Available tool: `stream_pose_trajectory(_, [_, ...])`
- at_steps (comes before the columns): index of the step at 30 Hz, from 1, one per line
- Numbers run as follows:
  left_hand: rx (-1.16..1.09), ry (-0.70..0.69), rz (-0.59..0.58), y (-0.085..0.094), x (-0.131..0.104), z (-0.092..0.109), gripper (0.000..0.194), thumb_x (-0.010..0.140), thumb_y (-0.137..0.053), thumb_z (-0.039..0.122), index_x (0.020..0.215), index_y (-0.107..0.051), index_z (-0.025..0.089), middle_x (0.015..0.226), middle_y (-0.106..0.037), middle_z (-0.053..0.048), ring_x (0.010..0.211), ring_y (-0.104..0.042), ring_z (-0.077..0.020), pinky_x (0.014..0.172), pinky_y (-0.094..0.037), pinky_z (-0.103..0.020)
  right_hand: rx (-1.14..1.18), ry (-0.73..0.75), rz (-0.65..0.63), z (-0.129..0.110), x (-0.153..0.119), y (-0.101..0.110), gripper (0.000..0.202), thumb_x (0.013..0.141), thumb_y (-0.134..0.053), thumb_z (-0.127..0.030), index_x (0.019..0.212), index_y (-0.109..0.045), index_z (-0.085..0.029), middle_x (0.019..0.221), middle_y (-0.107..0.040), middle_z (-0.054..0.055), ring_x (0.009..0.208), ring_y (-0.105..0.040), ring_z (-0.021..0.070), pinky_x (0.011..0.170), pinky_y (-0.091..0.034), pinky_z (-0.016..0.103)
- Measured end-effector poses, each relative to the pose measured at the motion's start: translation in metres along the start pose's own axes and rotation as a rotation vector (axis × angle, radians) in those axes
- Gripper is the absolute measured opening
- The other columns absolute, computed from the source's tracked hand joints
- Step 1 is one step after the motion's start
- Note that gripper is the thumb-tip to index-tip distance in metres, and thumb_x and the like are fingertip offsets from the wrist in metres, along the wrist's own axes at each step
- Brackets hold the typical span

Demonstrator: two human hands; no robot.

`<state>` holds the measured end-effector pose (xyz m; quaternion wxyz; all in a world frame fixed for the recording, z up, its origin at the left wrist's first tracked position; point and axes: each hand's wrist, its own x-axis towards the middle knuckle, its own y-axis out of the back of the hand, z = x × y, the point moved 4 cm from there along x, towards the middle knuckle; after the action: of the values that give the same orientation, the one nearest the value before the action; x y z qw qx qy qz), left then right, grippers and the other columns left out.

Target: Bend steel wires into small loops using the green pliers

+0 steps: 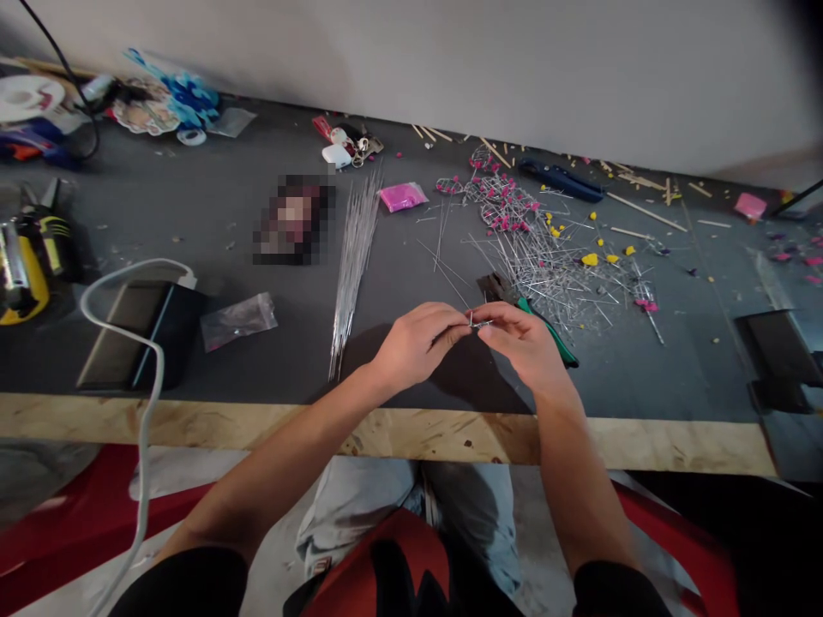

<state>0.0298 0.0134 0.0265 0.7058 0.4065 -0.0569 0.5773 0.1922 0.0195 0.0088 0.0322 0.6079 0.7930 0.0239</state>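
My left hand [424,341] and my right hand [522,343] meet over the table near its front edge. Both are closed, fingertips pinching short pieces of thin silver wire [479,324] between them. How the wires join is too small to make out. Just behind my right hand lie pliers with green handles [558,338], partly covered by it. To the left of my left hand rests a long bundle of straight wires [353,261]. Beyond my right hand spreads a heap of cut wire pieces [546,266], with pink and yellow bits among them.
A pink packet [404,197], keys [360,147] and a dark blue tool [561,180] lie farther back. On the left are a black power bank [138,334] with a white cable, a small plastic bag [239,321] and a yellow cutter [22,270]. A wooden edge [443,435] fronts the table.
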Motion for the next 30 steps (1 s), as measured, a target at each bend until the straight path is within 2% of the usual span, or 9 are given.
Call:
stream_pose_trajectory(5, [0.128,-0.126,0.014,-0.004,-0.004,0.000,0.010,0.087,-0.052,0.018,0.087,-0.061,0.014,0.084,-0.069,-0.005,0.079,-0.064,-0.0131,0.072,-0.052,-0.026,-0.159,0.052,0.028,-0.005,-0.001,-0.001,0.017,0.075,-0.067,-0.034,0.089,-0.068,-0.025,0.098,-0.066,0.003,0.097,-0.060,0.0195,0.090,-0.045,0.038])
stream_pose_trajectory(9, [0.173,-0.186,0.013,-0.006,-0.006,0.001,0.012,0.088,-0.049,0.016,0.091,-0.060,0.014,0.090,-0.070,-0.007,0.085,-0.065,-0.0145,0.077,-0.053,-0.028,-0.242,0.072,0.021,-0.007,-0.002,-0.004,0.016,0.076,-0.066,-0.029,0.092,-0.067,-0.024,0.100,-0.065,0.003,0.099,-0.059,0.0194,0.090,-0.045,0.037])
stream_pose_trajectory(13, [0.141,-0.145,-0.026,-0.007,-0.005,0.000,0.014,0.089,-0.047,0.015,0.092,-0.060,0.013,0.093,-0.070,-0.009,0.088,-0.066,-0.0152,0.078,-0.054,-0.028,-0.235,0.117,0.042,-0.010,-0.003,-0.007,0.016,0.078,-0.065,-0.028,0.094,-0.065,-0.025,0.101,-0.064,0.003,0.100,-0.059,0.0191,0.091,-0.046,0.037])
stream_pose_trajectory(21, [0.123,-0.078,0.008,-0.006,-0.006,0.000,0.014,0.089,-0.047,0.016,0.094,-0.060,0.014,0.090,-0.071,-0.006,0.082,-0.068,-0.0137,0.071,-0.054,-0.025,-0.369,0.246,0.079,-0.019,-0.005,-0.012,0.019,0.082,-0.060,-0.028,0.101,-0.064,-0.025,0.106,-0.062,0.005,0.105,-0.057,0.0197,0.093,-0.045,0.039])
stream_pose_trajectory(27, [0.013,0.023,0.005,-0.005,-0.007,0.001,0.016,0.089,-0.047,0.019,0.096,-0.061,0.014,0.092,-0.071,-0.006,0.084,-0.067,-0.0130,0.073,-0.053,-0.024,-0.315,0.260,0.034,-0.020,-0.006,-0.014,0.022,0.083,-0.060,-0.027,0.105,-0.063,-0.027,0.109,-0.061,0.004,0.106,-0.057,0.0195,0.093,-0.046,0.040])
stream_pose_trajectory(30, [-0.072,0.097,-0.005,-0.004,-0.006,0.002,0.017,0.090,-0.047,0.021,0.092,-0.062,0.016,0.085,-0.070,-0.004,0.075,-0.066,-0.0113,0.067,-0.051,-0.022,-0.305,0.257,0.069,-0.020,-0.006,-0.015,0.020,0.083,-0.060,-0.029,0.103,-0.064,-0.028,0.106,-0.063,0.004,0.104,-0.057,0.0200,0.091,-0.047,0.041])
